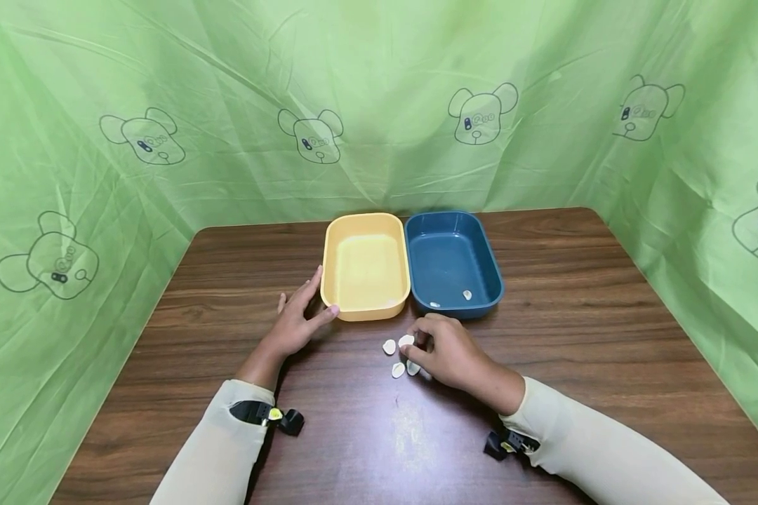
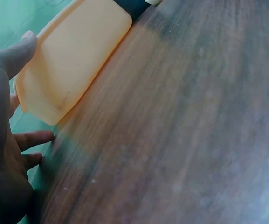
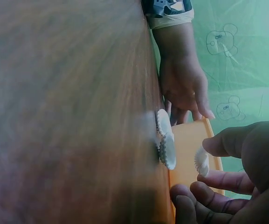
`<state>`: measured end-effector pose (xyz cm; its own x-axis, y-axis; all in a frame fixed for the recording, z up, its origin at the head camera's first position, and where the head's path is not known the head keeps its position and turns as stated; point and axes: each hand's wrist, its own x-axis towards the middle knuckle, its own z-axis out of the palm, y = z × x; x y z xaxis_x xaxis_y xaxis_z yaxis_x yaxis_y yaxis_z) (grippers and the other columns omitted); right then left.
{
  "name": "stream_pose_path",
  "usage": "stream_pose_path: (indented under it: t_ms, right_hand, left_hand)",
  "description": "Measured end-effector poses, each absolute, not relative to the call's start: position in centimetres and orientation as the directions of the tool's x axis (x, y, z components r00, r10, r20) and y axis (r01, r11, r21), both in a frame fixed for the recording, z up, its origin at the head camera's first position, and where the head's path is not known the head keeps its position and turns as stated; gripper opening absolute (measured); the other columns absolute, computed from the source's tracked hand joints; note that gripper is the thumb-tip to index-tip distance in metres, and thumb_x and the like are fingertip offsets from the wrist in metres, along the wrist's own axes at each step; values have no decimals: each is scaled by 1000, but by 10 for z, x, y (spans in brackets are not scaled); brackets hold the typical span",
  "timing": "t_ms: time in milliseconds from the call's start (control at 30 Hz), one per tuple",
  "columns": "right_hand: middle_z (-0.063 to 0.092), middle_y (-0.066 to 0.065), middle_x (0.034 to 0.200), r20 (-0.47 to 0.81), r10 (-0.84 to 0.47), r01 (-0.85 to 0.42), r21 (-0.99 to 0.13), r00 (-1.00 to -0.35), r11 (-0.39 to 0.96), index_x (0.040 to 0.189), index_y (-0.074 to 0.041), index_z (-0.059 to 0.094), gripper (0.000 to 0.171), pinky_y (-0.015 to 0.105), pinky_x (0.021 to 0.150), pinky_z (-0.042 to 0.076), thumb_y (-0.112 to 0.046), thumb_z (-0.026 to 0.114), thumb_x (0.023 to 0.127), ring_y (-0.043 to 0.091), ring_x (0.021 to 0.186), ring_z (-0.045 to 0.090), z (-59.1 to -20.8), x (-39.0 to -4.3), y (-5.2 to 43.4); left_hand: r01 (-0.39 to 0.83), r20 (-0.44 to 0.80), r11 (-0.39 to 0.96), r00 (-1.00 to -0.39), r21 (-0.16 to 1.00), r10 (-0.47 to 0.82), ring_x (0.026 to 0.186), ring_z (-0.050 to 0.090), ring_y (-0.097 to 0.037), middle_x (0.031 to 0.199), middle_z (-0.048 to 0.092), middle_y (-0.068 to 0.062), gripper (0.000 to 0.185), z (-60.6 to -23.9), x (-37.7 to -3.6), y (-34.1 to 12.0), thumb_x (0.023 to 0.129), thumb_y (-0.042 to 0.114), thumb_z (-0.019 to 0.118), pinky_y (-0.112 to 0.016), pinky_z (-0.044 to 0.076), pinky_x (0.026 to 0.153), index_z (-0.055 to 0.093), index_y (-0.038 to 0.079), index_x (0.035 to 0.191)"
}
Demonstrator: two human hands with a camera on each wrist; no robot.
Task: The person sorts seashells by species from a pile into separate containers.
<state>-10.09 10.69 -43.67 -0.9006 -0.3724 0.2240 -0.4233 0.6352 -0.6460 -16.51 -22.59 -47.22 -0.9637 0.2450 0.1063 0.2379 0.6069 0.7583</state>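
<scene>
Between thumb and fingertip, my right hand (image 1: 451,354) pinches a white seashell (image 3: 202,161); its ridged edge shows in the right wrist view. Just beside that hand, a few more shells lie on the table: one shell (image 1: 389,347) to the left, another shell (image 1: 398,369) nearer me, and a third shell (image 1: 413,367) partly behind the thumb. My left hand (image 1: 295,326) is spread at the near left corner of a yellow tray (image 1: 366,270), its thumb touching the rim. Two small shells (image 1: 467,295) lie at the near end of the blue tray (image 1: 448,263).
Both trays stand side by side toward the back of the brown wooden table (image 1: 227,280). Green cloth (image 1: 385,168) printed with bear faces hangs behind and along both sides. A black wrist camera strap (image 1: 253,412) is on each sleeve.
</scene>
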Motion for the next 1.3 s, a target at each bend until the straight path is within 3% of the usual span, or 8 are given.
stream_pose_path:
  t_ms: [167,367,533,833,1100,1300]
  right_hand:
    - [66,-1,80,276,-357,-448,-641,-892,623,92,-13,78,12,24,70,50,-17,89,87,14,75,62,-433,-99,106]
    - [67,2,84,308,-374,-483,-623,-875,616,94,-12,78,12,25,71,50,-14,87,88,17,78,62,-430,-96,105]
    - [70,2,92,329,-398,-514,-618,-857,595,94,-14,78,12,27,73,50,-16,88,88,21,83,64,-427,-94,105]
    - [70,1,111,373,-426,-560,-650,-824,514,101,-13,80,15,43,80,63,-16,88,90,28,96,72,-419,-96,106]
    - [69,-1,111,381,-450,-583,-626,-808,517,106,-12,81,18,34,79,59,-18,88,91,20,92,68,-416,-100,104]
    - [70,2,108,386,-427,-569,-656,-818,496,105,-12,80,16,31,69,58,-17,88,92,25,85,67,-412,-105,102]
  left_hand:
    - [276,157,578,-956,768,249,165,22,-54,183,27,-7,94,-477,-166,-228,102,62,68,-86,-12,122,19,33,177]
    - [266,143,584,-958,767,247,165,21,-57,183,25,-11,95,-470,-162,-225,101,66,67,-86,-12,122,18,35,176]
    - [255,129,604,-961,755,244,165,21,-55,183,25,-11,94,-471,-163,-225,103,59,68,-86,-10,122,17,33,177]
    - [228,93,638,-967,735,238,169,22,-42,183,24,-5,91,-471,-165,-225,105,45,69,-82,-11,126,15,32,177]
    - [227,92,636,-967,737,238,169,22,-44,184,24,-6,93,-470,-164,-225,104,46,70,-83,-11,125,17,24,177]
    - [223,90,635,-968,740,235,169,22,-45,183,25,-6,93,-470,-164,-224,104,48,70,-82,-12,126,18,23,177]
